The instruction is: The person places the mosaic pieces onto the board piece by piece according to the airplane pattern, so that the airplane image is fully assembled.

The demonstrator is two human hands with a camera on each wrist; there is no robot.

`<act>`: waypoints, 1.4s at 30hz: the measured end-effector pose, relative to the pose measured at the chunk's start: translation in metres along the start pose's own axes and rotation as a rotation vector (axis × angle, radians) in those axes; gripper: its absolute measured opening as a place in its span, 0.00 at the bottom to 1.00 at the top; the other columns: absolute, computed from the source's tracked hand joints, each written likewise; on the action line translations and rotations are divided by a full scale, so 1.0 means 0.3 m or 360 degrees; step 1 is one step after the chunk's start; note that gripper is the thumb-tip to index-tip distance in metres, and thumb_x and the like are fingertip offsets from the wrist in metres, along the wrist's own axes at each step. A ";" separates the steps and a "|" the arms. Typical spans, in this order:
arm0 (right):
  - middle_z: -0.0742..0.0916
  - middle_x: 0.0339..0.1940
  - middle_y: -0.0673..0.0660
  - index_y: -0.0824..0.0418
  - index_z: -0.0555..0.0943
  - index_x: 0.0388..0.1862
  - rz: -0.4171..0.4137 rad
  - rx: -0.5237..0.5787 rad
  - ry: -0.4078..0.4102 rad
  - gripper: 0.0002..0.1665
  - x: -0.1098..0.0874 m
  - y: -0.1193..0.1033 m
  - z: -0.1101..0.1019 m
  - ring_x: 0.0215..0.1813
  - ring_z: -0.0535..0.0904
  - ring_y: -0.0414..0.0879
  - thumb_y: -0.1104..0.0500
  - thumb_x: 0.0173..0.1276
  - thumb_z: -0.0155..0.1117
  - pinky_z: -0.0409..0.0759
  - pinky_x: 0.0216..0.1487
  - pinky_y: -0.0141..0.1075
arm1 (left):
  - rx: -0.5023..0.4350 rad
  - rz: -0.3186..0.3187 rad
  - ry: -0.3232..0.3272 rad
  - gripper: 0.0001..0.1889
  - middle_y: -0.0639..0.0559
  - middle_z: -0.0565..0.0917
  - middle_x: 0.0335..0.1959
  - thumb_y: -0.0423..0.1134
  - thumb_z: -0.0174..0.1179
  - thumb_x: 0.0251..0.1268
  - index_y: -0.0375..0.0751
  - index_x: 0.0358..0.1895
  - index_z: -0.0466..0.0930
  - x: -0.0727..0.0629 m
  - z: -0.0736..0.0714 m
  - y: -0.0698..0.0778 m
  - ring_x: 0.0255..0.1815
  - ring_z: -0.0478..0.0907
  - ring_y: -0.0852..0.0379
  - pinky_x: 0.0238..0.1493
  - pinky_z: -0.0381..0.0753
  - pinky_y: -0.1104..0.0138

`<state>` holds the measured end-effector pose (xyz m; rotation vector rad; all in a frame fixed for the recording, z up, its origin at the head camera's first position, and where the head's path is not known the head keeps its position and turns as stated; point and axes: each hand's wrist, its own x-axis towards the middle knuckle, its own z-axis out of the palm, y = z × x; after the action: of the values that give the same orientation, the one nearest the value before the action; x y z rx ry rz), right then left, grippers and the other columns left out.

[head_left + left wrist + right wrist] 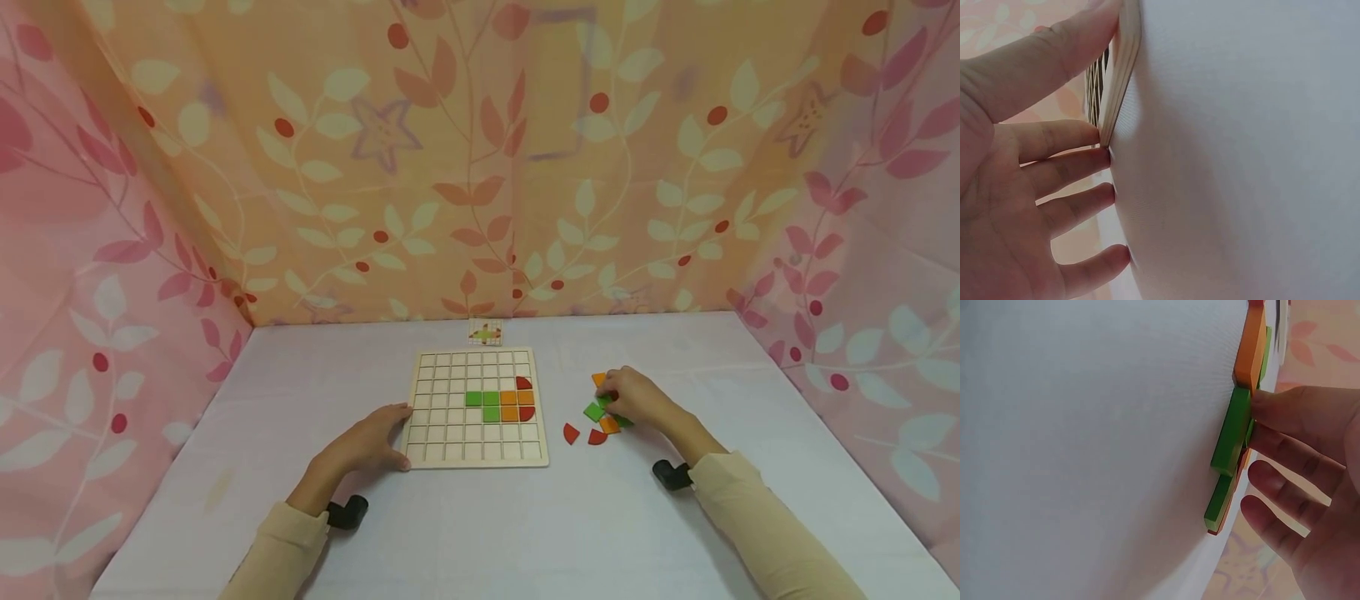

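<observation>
A square wooden grid board (pixel 438 433) lies on the table; green and orange squares and red quarter-circles fill several cells on its right side. My left hand (pixel 372 437) rests at the board's left edge, thumb near the front corner. In the left wrist view its fingers (pixel 1066 167) are spread and fairly straight against the board's side. To the right of the board, my right hand (pixel 633 396) reaches down over a loose heap of pieces. Its thumb and forefinger touch the heap around a green piece (pixel 1233 428), with an orange piece (pixel 1250 347) beside it. The other fingers are loosely bent.
Two red quarter-circles (pixel 597 437) lie in front of the heap. A small pattern card (pixel 486 332) lies behind the board, near the curtain (pixel 330 267). Flowered cloth stands at the back and both sides of the white table (pixel 480 533).
</observation>
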<state>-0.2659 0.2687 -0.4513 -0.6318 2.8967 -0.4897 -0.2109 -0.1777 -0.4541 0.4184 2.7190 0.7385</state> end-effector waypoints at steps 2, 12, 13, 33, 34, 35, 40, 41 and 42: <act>0.84 0.35 0.53 0.64 0.88 0.40 0.0010 0.0010 0.0006 0.11 0.002 -0.004 -0.001 0.40 0.74 0.47 0.66 0.57 0.69 0.80 0.42 0.36 | -0.0006 -0.0013 0.0003 0.47 0.35 0.63 0.74 0.38 0.77 0.44 0.31 0.70 0.64 0.000 -0.003 0.000 0.76 0.57 0.36 0.74 0.58 0.45; 0.85 0.36 0.53 0.65 0.88 0.41 0.0020 0.0009 0.0011 0.11 0.012 -0.005 -0.021 0.40 0.74 0.47 0.67 0.57 0.69 0.82 0.45 0.40 | 0.0004 -0.0002 0.0008 0.47 0.35 0.63 0.74 0.38 0.77 0.44 0.31 0.71 0.63 0.009 -0.019 -0.003 0.76 0.57 0.36 0.74 0.58 0.45; 0.85 0.36 0.54 0.65 0.88 0.41 0.0019 0.0008 0.0010 0.11 0.012 -0.005 -0.022 0.41 0.74 0.48 0.67 0.58 0.69 0.82 0.45 0.41 | 0.0009 0.0004 0.0008 0.47 0.35 0.63 0.74 0.38 0.77 0.44 0.31 0.71 0.63 0.009 -0.020 -0.003 0.76 0.57 0.36 0.74 0.58 0.44; 0.85 0.38 0.57 0.67 0.86 0.44 0.0038 0.0089 0.0119 0.14 0.010 -0.024 -0.009 0.41 0.74 0.49 0.64 0.58 0.68 0.78 0.43 0.40 | -0.0014 0.0001 -0.0013 0.48 0.35 0.63 0.74 0.38 0.77 0.42 0.30 0.70 0.64 0.013 0.002 -0.013 0.76 0.57 0.36 0.75 0.58 0.45; 0.85 0.39 0.57 0.67 0.86 0.44 0.0028 0.0110 0.0150 0.14 0.011 -0.032 -0.008 0.41 0.75 0.49 0.64 0.57 0.68 0.78 0.44 0.41 | -0.0011 -0.0002 -0.0014 0.48 0.35 0.63 0.74 0.38 0.77 0.42 0.30 0.70 0.64 0.013 0.002 -0.013 0.76 0.57 0.36 0.75 0.58 0.45; 0.86 0.39 0.57 0.66 0.86 0.44 0.0020 0.0129 0.0179 0.15 0.013 -0.039 -0.007 0.41 0.75 0.49 0.65 0.57 0.68 0.78 0.45 0.41 | -0.0014 -0.0005 -0.0012 0.47 0.35 0.64 0.74 0.38 0.77 0.42 0.30 0.70 0.64 0.012 0.002 -0.011 0.76 0.57 0.36 0.75 0.58 0.45; 0.86 0.40 0.57 0.66 0.86 0.44 0.0010 0.0219 0.0261 0.15 0.043 -0.084 -0.001 0.43 0.76 0.51 0.64 0.57 0.70 0.78 0.45 0.41 | -0.0023 -0.0018 -0.0002 0.47 0.35 0.64 0.73 0.37 0.77 0.42 0.30 0.70 0.64 0.008 0.001 -0.006 0.76 0.58 0.36 0.74 0.58 0.45; 0.86 0.40 0.57 0.66 0.86 0.45 0.0018 0.0234 0.0258 0.16 0.049 -0.093 0.000 0.43 0.76 0.51 0.64 0.57 0.70 0.78 0.45 0.42 | -0.0025 -0.0019 -0.0002 0.47 0.35 0.64 0.73 0.37 0.77 0.42 0.30 0.70 0.64 0.008 0.001 -0.005 0.75 0.58 0.36 0.74 0.58 0.45; 0.86 0.41 0.57 0.65 0.86 0.46 0.0031 0.0250 0.0252 0.16 0.055 -0.102 0.001 0.44 0.76 0.51 0.63 0.58 0.71 0.78 0.45 0.42 | -0.0019 -0.0018 -0.0005 0.47 0.35 0.64 0.73 0.37 0.78 0.42 0.30 0.70 0.64 0.008 0.002 -0.006 0.75 0.58 0.36 0.74 0.59 0.45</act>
<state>-0.2691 0.2352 -0.4422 -0.5653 2.9671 -0.7892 -0.2133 -0.1781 -0.4559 0.4005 2.7102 0.7498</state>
